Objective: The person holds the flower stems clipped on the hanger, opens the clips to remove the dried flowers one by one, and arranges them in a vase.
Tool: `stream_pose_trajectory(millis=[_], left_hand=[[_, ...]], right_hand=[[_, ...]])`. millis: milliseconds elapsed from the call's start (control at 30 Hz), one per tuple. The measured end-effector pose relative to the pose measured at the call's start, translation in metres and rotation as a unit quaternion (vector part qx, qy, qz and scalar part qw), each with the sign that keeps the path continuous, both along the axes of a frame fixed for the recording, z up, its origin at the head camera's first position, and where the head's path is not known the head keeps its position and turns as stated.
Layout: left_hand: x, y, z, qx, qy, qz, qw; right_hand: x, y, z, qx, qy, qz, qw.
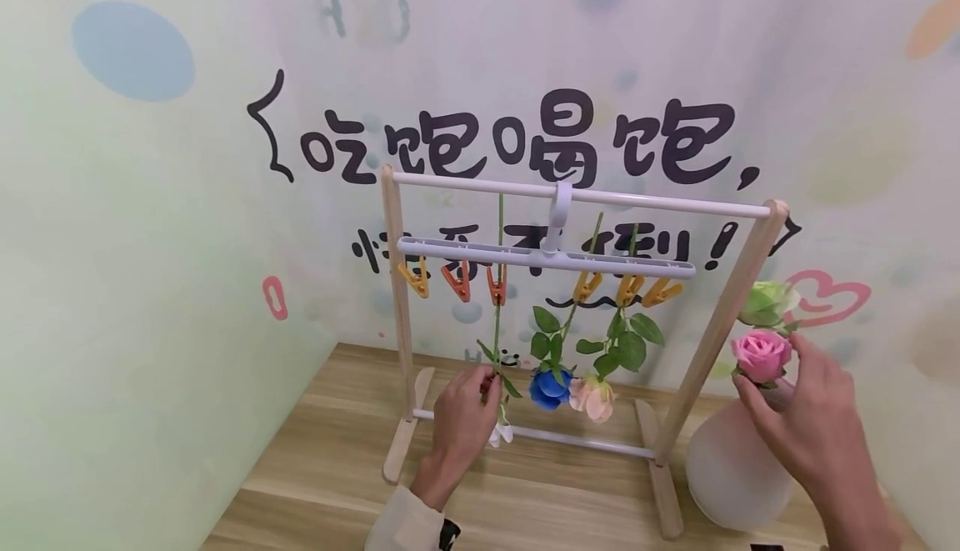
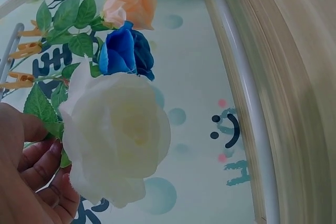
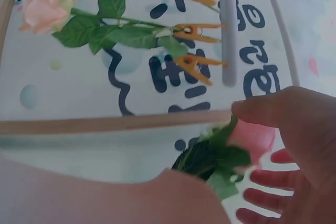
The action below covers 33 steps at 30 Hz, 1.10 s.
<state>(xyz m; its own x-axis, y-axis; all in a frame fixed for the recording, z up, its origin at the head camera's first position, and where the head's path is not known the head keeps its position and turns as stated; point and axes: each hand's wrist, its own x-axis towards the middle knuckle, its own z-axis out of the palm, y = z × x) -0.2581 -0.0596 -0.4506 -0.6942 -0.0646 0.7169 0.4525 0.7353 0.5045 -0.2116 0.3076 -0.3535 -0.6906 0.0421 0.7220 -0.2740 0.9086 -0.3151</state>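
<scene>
My left hand [image 1: 468,409] pinches the leafy stem of a white rose [image 2: 123,135], which hangs head down from a red-orange clothespin [image 1: 497,284]. Beside it hang a blue rose [image 1: 551,388] and a peach rose [image 1: 592,398], clipped by yellow-orange clothespins [image 1: 587,286] on the grey hanger [image 1: 480,252]. Over to the right, my right hand [image 1: 821,405] is around a pink rose [image 1: 761,355] above a white vase [image 1: 738,463]. Its thumb and straight fingers lie spread on either side of the bloom. A pale green rose [image 1: 768,303] stands behind the pink one.
The hanger hooks over the top bar [image 1: 667,202] of a rack with wooden posts [image 1: 723,326] and feet on a wooden table [image 1: 300,451]. Other clothespins [image 1: 456,280] hang without flowers. A printed backdrop [image 1: 525,51] is close behind.
</scene>
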Motion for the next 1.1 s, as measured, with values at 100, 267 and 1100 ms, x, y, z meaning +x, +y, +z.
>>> stream_pose_trajectory(millis=[100,267,1100], left_hand=[[0.002,-0.001,0.002,-0.003,0.001,-0.001,1.0],[0.004,0.0,0.003,-0.008,-0.001,-0.001,1.0],[0.007,0.003,0.0,-0.025,0.011,0.006,0.9996]], right_hand=[[-0.001,-0.014,0.01,-0.001,0.058,0.009,0.998],[-0.007,-0.045,0.022,0.012,0.148,0.049,0.988],[-0.082,-0.241,0.013,0.023,0.151,0.176,0.972]])
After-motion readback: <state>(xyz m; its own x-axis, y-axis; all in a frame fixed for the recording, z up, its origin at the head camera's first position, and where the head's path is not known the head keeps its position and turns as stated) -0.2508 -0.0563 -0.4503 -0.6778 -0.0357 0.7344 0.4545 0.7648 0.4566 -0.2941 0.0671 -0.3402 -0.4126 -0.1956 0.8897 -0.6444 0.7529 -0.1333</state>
